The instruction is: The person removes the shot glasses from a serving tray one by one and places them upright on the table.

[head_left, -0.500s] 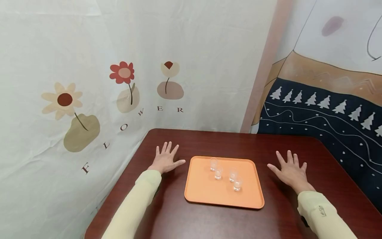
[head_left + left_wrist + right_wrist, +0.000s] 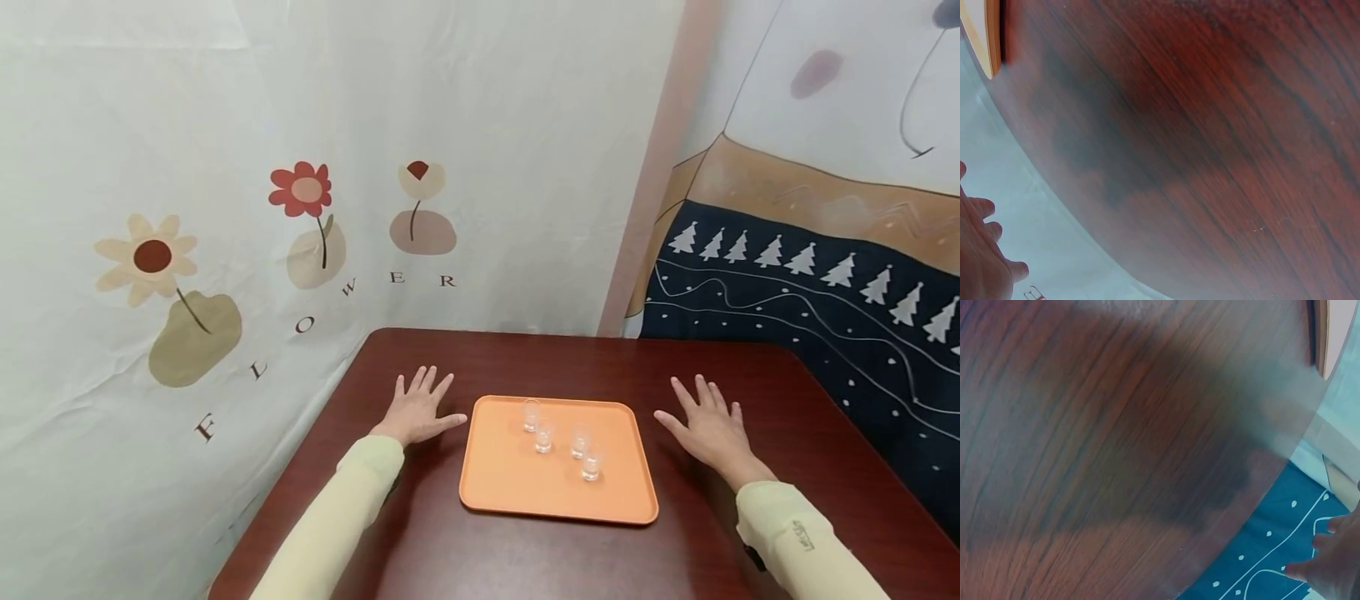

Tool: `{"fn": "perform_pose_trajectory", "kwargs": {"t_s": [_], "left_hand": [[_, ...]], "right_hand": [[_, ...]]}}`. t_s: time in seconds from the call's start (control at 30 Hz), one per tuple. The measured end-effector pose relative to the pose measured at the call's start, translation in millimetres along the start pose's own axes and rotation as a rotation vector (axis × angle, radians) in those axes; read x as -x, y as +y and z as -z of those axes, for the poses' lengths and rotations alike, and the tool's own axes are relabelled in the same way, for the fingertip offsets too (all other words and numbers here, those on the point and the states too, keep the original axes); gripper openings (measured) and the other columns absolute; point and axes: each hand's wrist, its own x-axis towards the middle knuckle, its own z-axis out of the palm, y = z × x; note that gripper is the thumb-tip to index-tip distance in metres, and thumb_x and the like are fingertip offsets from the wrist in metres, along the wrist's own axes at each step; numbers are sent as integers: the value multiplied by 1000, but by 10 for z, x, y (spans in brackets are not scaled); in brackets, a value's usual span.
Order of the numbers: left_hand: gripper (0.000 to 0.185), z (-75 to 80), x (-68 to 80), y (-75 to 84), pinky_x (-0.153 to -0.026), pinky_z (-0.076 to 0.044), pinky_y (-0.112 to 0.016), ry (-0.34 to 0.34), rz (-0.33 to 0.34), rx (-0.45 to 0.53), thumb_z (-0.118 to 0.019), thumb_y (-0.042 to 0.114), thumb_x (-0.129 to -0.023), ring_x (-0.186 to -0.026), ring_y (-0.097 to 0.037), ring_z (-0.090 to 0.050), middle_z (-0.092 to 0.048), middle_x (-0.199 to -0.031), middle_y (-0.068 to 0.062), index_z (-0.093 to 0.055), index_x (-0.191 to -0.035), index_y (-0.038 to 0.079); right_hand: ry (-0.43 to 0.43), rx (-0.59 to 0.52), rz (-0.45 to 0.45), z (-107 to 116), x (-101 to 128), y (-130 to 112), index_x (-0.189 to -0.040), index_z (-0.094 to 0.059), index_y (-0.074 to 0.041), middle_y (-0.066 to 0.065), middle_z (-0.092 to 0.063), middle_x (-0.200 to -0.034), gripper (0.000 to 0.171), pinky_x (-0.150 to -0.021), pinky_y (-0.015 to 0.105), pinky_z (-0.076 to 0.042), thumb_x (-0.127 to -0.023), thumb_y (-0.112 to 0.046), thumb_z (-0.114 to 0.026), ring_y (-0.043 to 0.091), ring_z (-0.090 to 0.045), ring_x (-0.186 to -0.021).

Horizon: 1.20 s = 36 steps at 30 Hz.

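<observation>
An orange tray lies on the dark red wooden table. Several small clear glasses stand on it, among them a back-left glass and a front-right glass. My left hand is held out left of the tray, fingers spread, the thumb pointing at the tray's edge. On the other side my right hand is spread too, a little way from the tray's right rim. Neither hand holds anything. In the left wrist view, fingers show at the lower left, above the table's shadowed surface.
Behind the table hangs a pale cloth printed with flowers and letters. To the right is a dark blue patterned cloth with white trees. The table's right edge runs past my right sleeve.
My right hand has shifted slightly left, toward the tray. The left hand stays nearly in place, and the head view has turned a little. The tray and glasses stay put.
</observation>
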Motion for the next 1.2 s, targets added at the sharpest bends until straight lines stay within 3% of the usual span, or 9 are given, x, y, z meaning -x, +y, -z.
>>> {"fn": "perform_pose_trajectory", "kwargs": {"t_s": [0.33, 0.9, 1.2], "left_hand": [[87, -46, 54, 20, -112, -10, -67, -16, -40, 33, -56, 68, -89, -148, -40, -16, -26, -159, -22, -35, -156, 15], [81, -124, 151, 66, -114, -13, -64, -71, -82, 96, -64, 60, -88, -147, -37, -21, -34, -156, -18, -41, -153, 16], [74, -168, 182, 116, -114, -17, -62, -88, -109, 151, -67, 56, -89, -146, -36, -26, -39, -154, -16, -46, -150, 19]], "right_hand": [[1, -32, 40, -63, 47, -115, -155, -27, -5, 36, -16, -155, 84, -108, 73, -11, -97, -60, -50, 55, -15, -140], [45, -109, 103, -150, 129, -235, -153, -33, -4, 33, -27, -153, 77, -106, 71, -22, -99, -55, -50, 54, -27, -137], [56, -172, 110, -197, 177, -379, -152, -38, -4, 30, -33, -152, 66, -103, 71, -27, -100, -40, -58, 52, -31, -136]]}}
